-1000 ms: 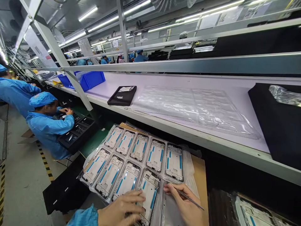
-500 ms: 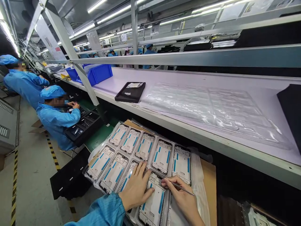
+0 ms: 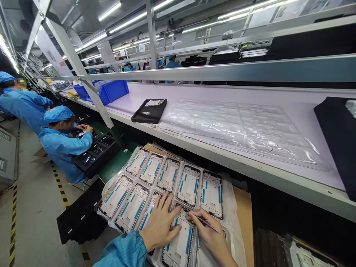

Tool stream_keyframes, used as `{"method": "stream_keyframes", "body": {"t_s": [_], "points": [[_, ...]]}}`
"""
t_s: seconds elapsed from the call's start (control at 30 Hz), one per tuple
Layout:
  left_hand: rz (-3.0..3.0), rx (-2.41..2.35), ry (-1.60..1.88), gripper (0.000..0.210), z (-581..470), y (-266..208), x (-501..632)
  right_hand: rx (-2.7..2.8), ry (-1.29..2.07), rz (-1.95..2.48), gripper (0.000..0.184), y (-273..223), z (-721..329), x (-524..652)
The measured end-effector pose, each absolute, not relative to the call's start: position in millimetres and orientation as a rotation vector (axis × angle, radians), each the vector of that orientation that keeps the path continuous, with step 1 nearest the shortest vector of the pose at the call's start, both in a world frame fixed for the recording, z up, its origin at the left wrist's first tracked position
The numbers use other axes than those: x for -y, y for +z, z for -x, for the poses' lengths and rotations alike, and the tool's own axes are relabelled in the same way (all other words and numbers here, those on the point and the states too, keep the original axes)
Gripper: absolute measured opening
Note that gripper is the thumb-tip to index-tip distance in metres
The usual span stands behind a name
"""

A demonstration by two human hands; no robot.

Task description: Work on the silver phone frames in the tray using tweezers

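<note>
A clear plastic tray [image 3: 198,197] holds several phone middle frames in rows, each pale inside with a dark rim and blue strips. My left hand [image 3: 159,227] lies flat with fingers spread across two of them, hiding part of both. Its fingertips rest near the upper end of the phone frame [image 3: 178,246] closest to me. In a pen-like pinch, my right hand [image 3: 210,233] holds thin metal tweezers [image 3: 209,225] over that frame's upper right corner. My fingers hide the tweezers' tip. Beneath my right forearm is a pocket of the tray, partly covered.
Cardboard [image 3: 244,217] lies under the tray. Behind it runs a pale bench [image 3: 191,89] with a black tray [image 3: 148,111], clear plastic trays [image 3: 244,126] and blue bins [image 3: 114,91]. Co-workers in blue [image 3: 59,141] sit at left, near black boxes [image 3: 97,150]. A metal rail [image 3: 222,73] crosses above.
The camera view has shifted slightly, moving the scene a little to the left. My left hand stays spread on the frames, and my right hand keeps the tweezers at the same corner.
</note>
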State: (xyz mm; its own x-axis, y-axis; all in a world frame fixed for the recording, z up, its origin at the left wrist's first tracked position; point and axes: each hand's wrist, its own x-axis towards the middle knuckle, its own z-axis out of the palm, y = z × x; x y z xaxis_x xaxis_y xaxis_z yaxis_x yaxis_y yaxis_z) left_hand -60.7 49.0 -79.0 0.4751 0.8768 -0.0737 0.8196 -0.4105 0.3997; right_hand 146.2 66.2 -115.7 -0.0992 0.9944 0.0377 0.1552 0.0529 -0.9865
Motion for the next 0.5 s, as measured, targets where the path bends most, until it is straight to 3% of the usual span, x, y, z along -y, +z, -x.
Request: {"method": "stream_keyframes", "body": {"t_s": [0.3,0.5], "points": [[-2.501,-1.436,0.185,0.059,62.1,-86.2,-47.6,1.377,1.103,1.235,0.023,-110.6,-142.4,-61.2],[-2.446,-1.49,0.14,0.059,51.5,-88.4,-48.3,1.278,1.163,1.312,0.032,-104.1,-153.2,-58.3]]}}
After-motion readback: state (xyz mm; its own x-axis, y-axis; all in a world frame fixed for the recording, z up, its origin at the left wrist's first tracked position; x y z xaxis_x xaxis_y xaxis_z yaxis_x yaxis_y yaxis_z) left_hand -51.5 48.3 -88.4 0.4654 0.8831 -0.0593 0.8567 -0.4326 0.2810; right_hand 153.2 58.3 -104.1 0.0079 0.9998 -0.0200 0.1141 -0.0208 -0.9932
